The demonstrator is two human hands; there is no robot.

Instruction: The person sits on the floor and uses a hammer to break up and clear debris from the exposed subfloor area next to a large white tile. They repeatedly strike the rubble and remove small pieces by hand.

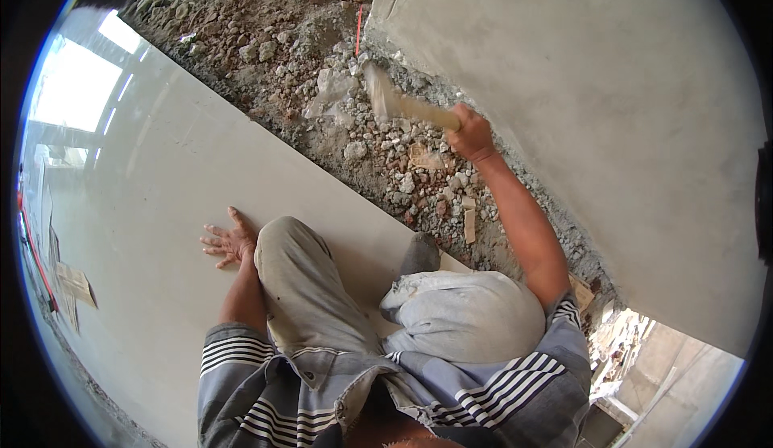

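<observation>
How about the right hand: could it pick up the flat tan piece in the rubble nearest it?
Probably not as things stand: the right hand grips a hammer-like tool. Once freed, it likely could, since the flat tan piece lies close by on the rubble, uncovered.

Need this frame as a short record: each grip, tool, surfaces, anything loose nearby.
Left: bare left grip, fingers spread, resting on the large glossy beige slab
Right: bare right grip, closed around the tool's handle
Tool: hammer-like tool with pale wooden handle; head blurred, contact with ground unclear
Ground: strip of brown and grey stony rubble beside the slab
Beyond rubble: broad matte grey surface
Loose: thin straight red rod near tool head
</observation>
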